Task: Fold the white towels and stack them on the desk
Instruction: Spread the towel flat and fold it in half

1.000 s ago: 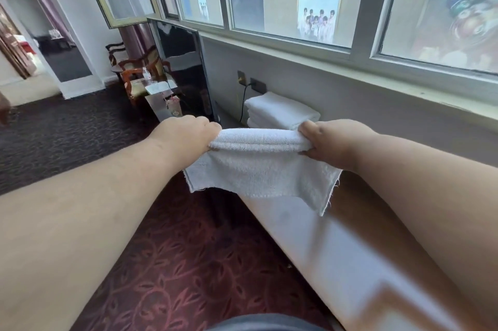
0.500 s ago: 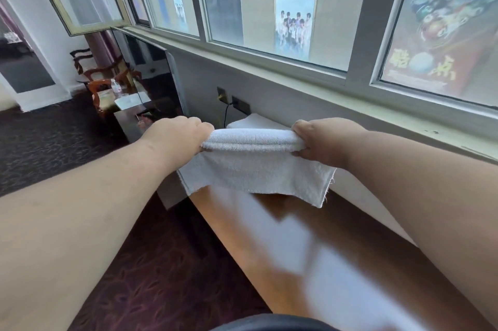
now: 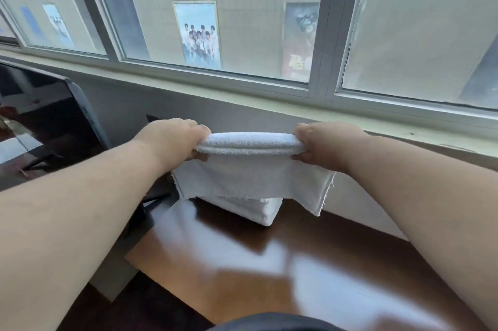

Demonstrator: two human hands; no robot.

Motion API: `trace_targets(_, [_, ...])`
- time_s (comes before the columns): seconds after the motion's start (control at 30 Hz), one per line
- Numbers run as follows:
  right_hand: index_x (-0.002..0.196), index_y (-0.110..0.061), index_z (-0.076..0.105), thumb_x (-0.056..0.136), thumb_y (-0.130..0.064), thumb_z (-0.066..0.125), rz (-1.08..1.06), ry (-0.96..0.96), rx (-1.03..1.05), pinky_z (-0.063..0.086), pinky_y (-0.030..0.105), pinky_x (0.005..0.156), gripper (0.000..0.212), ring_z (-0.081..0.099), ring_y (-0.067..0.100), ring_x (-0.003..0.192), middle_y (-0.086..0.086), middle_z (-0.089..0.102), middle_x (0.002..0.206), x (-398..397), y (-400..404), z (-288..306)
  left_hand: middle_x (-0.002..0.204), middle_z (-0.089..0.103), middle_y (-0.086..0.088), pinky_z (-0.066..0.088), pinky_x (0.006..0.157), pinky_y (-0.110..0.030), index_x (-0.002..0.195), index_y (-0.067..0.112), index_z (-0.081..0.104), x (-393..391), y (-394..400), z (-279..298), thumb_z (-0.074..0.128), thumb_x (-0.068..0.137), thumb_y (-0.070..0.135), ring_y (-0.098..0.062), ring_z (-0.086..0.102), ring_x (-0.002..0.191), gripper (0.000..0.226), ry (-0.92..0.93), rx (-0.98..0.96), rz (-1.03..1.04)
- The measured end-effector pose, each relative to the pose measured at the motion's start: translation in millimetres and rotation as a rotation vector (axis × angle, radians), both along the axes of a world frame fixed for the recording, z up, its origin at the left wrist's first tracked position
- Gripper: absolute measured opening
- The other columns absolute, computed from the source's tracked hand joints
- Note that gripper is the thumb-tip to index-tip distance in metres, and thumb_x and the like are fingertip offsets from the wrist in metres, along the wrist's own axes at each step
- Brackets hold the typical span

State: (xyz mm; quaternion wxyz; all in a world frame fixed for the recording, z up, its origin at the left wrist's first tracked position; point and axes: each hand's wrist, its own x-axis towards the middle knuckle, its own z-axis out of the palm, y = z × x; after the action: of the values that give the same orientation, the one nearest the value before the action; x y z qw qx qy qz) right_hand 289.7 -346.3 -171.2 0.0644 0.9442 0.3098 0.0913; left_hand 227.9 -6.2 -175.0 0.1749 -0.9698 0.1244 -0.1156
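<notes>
Your left grip [image 3: 172, 139] and right grip [image 3: 327, 146] each pinch one end of the folded white towel [image 3: 250, 169], fingers curled round its rolled top edge, holding it level in the air. Its loose layers hang down from your hands, the corner at 4 o'clock dropping lowest. Directly below, at 6 o'clock from the towel, the stack of folded towels [image 3: 258, 209] sits on the brown desk [image 3: 269, 263]. At 9 o'clock stands a dark screen [image 3: 54, 120].
</notes>
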Motion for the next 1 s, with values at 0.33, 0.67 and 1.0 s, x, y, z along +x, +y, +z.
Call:
trace_targets(0.33, [0.09,-0.032,0.037,0.076,-0.055,0.07,-0.269,0.034,-0.013,0.042,0.034,0.057,0.043,0.056,0.025,0.07,-0.006,0.055,0.079,38,66,-1,0.094,0.054,0.009,0.042,0.066,-0.033,0.11,0.032,0.043,126,73,6,0.065,0.079,0.061,-0.019,0.057,0.088,0.047,0.065,0.026,-0.306])
trace_targets(0.67, [0.094,-0.029,0.029,0.08,-0.039,0.075,-0.396,0.01,-0.043,0.026,0.027,0.046,0.05,0.047,0.025,0.067,-0.009,0.039,0.073,75,107,-20,0.107,0.054,-0.001,0.037,0.069,-0.034,0.122,0.025,0.039,198,106,-22,0.066,0.086,0.033,-0.025,0.053,0.096,0.045,0.06,0.015,-0.372])
trace_targets(1.0, [0.107,-0.023,0.028,0.087,-0.024,0.065,-0.427,-0.086,-0.103,0.032,0.033,0.051,0.042,0.045,0.028,0.071,-0.001,0.036,0.088,129,133,-33,0.103,0.047,-0.003,0.038,0.063,-0.036,0.127,0.028,0.026,256,119,-38,0.06,0.08,0.006,-0.025,0.047,0.094,0.062,-0.013,0.052,-0.312])
